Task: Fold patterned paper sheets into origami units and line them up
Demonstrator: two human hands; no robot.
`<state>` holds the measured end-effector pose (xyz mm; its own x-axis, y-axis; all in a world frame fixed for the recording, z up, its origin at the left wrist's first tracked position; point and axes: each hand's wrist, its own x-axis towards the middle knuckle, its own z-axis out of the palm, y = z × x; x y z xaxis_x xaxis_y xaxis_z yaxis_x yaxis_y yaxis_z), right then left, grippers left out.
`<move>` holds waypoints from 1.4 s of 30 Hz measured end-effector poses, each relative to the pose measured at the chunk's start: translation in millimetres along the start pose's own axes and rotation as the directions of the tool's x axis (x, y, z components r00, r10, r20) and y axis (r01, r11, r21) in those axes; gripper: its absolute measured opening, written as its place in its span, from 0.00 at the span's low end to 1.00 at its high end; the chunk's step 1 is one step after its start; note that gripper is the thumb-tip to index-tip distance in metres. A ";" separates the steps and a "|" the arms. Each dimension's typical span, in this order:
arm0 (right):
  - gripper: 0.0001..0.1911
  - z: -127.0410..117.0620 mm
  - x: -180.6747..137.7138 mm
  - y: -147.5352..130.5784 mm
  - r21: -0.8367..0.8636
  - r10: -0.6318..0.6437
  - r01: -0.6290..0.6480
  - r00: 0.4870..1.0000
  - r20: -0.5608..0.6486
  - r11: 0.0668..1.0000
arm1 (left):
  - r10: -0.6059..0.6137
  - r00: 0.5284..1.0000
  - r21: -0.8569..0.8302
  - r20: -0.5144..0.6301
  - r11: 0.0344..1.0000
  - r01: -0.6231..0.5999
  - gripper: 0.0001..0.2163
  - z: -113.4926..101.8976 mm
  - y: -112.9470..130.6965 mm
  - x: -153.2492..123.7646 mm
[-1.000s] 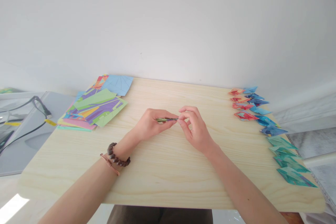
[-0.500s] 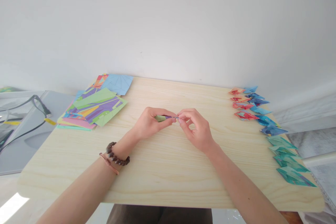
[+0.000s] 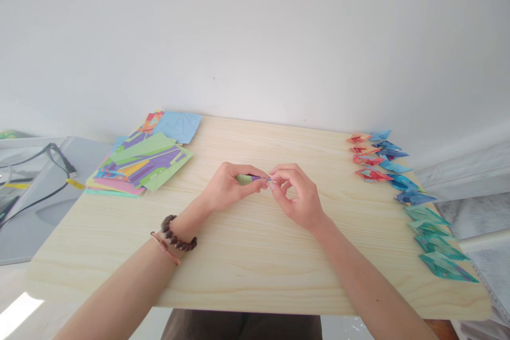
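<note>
Above the middle of the table, my left hand (image 3: pixel 230 187) pinches a small piece of folded paper (image 3: pixel 244 179), green and purple, between thumb and index finger. Most of the paper is hidden inside that hand. At the paper's right end, the thumb and fingertips of my right hand (image 3: pixel 295 195) are closed on its narrow tip. The fingertips of both hands almost meet there. A beaded bracelet and a copper-coloured bangle circle my left wrist.
A pile of patterned paper sheets (image 3: pixel 153 162) lies at the table's back left. Several folded paper pieces (image 3: pixel 412 197), red, blue and green, line the right edge of the wooden table (image 3: pixel 247 271). Cables (image 3: pixel 59 170) lie on a grey surface at far left; a wall stands behind.
The right thumb has shifted slightly down at the paper's tip, and a bit more of the pale tip shows between the fingertips. The left hand stays put.
</note>
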<state>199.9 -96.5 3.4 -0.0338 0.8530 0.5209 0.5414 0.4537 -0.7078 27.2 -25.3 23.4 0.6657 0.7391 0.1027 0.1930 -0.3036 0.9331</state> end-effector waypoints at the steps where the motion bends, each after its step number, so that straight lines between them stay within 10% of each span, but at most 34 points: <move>1: 0.05 0.2 0.1 -0.2 -0.006 0.002 -0.002 1.000 -0.005 1.000 | 0.000 1.000 -0.005 0.003 1.000 0.000 0.11 0.2 0.2 0.0; 42: 0.07 -8.3 5.3 -2.8 -0.231 -0.256 0.302 0.944 0.208 0.925 | -0.225 0.933 -0.245 0.282 0.923 0.296 0.08 -12.1 -0.6 5.7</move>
<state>205.1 -95.4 12.2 -0.3459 0.7425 0.5736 0.6842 0.6179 -0.3873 22.2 -13.6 27.5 0.7806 0.5884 -0.2108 0.1985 0.0865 0.9763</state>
